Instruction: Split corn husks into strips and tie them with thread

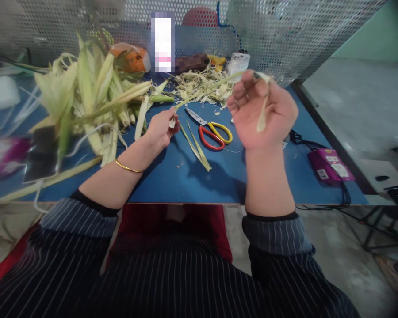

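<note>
A thin, pale green corn husk strip (209, 90) stretches slantwise between my two hands above the blue table. My left hand (159, 128), a gold bangle on its wrist, pinches the strip's lower end. Raised higher, my right hand (264, 112) is closed on the other end, with the palm towards me and a short tail of husk hanging over it. Scissors (215, 134) with one red and one yellow handle lie between the hands, blades partly apart. Another narrow husk strip (199, 152), folded or split, rests just in front of them.
A large heap of corn husks (89, 84) covers the left side, beside a dark phone (41, 152) and white cable. Husk scraps (202, 84) lie at the back before a perforated metal panel (268, 39). A purple packet (331, 165) with black cords sits near the right edge.
</note>
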Demonstrator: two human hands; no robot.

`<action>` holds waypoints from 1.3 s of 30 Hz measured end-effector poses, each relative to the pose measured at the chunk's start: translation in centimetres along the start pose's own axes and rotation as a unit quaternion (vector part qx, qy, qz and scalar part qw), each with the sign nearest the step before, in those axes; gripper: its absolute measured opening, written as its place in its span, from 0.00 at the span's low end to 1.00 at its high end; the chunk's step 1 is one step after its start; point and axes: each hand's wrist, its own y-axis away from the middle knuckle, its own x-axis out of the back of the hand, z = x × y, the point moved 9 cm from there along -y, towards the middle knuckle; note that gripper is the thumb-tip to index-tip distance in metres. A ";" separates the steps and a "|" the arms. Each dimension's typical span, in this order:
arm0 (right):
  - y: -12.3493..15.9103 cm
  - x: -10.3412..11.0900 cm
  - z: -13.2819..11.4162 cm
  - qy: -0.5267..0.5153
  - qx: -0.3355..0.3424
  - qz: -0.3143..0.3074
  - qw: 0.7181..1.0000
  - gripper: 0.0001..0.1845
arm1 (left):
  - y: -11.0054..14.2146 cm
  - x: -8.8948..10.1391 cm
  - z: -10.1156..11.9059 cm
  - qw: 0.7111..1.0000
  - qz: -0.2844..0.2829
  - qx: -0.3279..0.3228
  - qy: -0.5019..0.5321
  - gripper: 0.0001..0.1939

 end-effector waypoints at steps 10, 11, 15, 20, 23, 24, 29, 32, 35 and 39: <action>-0.7 3.3 0.5 0.131 0.041 0.133 0.982 0.08 | 1.0 -0.8 -0.2 0.999 -0.017 0.034 0.015 0.10; -0.7 3.1 1.7 0.168 0.016 0.151 0.974 0.09 | 1.3 -1.4 -0.1 0.999 -0.042 0.029 0.016 0.09; -0.7 1.2 5.7 0.234 -0.034 0.135 0.962 0.10 | 2.8 -3.8 -0.1 0.989 -0.149 0.010 0.022 0.06; -0.2 0.5 8.4 0.298 -0.048 0.109 0.947 0.12 | 3.6 -4.5 -2.1 0.984 -0.165 0.054 0.038 0.06; -0.1 0.2 9.1 0.347 -0.043 0.083 0.933 0.12 | 3.4 -4.0 -2.8 0.987 -0.138 0.070 0.050 0.07; -0.1 0.1 9.1 0.363 -0.041 0.078 0.927 0.12 | 3.2 -3.8 -2.9 0.988 -0.127 0.072 0.051 0.07; 0.1 -0.4 9.1 0.387 -0.045 0.062 0.919 0.11 | 2.8 -3.1 -2.7 0.993 -0.105 0.053 0.016 0.08; 0.3 -0.8 9.8 0.366 -0.072 0.042 0.927 0.12 | 2.6 -3.1 -2.7 0.993 -0.110 0.040 0.002 0.07; 0.3 -1.3 10.2 0.336 -0.093 0.026 0.937 0.11 | 2.7 -3.2 -2.6 0.993 -0.116 0.034 0.006 0.07; 0.5 -1.4 10.4 0.297 -0.128 0.033 0.946 0.08 | 3.3 -4.1 -1.8 0.987 -0.154 0.026 0.032 0.05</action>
